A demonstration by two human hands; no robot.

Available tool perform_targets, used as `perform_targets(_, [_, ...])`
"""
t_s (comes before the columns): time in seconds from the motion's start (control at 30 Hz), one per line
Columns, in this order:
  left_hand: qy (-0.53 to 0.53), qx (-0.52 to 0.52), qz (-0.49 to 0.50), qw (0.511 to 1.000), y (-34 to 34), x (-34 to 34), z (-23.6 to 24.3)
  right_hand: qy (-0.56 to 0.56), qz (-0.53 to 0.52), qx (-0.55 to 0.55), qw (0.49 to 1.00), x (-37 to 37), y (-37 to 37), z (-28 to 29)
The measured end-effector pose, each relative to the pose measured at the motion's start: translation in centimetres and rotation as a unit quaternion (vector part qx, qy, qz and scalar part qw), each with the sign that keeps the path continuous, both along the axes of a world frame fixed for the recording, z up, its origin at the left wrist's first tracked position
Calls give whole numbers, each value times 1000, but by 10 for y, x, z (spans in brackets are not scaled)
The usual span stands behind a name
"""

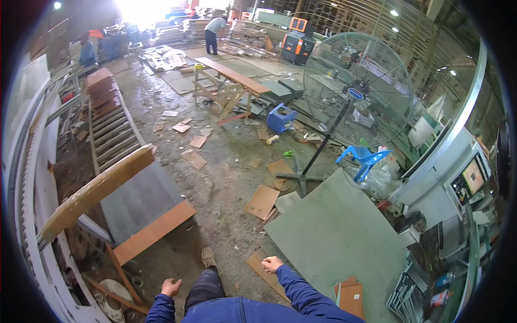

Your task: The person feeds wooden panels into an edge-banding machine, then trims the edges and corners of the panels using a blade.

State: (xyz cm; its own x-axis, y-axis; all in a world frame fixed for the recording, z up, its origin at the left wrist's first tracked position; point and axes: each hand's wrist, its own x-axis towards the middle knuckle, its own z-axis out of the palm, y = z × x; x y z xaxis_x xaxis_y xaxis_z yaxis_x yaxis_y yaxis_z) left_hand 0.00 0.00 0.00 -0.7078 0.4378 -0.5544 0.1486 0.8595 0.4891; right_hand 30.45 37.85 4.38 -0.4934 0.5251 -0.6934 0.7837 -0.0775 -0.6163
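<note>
My left hand (171, 287) hangs low with loosely curled fingers and nothing visible in it, near a wood-coloured board (153, 231) that lies across a grey panel (140, 196) at left. My right hand (272, 264) is closed, with nothing visible in it, over the floor beside a large grey-green sheet (334, 226) at right. Below it lies a narrow brown board (257, 264). My shoe (209, 257) is on the dusty concrete between them. A pale wooden piece (102, 185) with a ragged edge slants above the grey panel.
A ladder-like rack (113, 132) runs along the left. Ahead are a trestle bench (234, 75), a blue crate (280, 118), a standing fan (358, 91), a blue chair (363, 161), scrap boards (261, 202) and an orange-black machine (296, 48). Two other people (214, 35) are farther back.
</note>
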Motion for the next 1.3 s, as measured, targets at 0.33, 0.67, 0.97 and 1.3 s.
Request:
perform_targets(0.33, [278,183,231,914,216,-281,42,12,-202,38,979,-109,210,40])
perform_targets(0.67, [324,78,288,898,444,-419,150,-148,-306,5,941,-70,286,5])
perform_targets(0.97, [437,-34,430,789,437,-461,121,-219,-242,33,944,-183,526,-8])
perform_targets(1.3, [493,-147,492,703,475,-473,132,92,48,105,989,-682,794,-11])
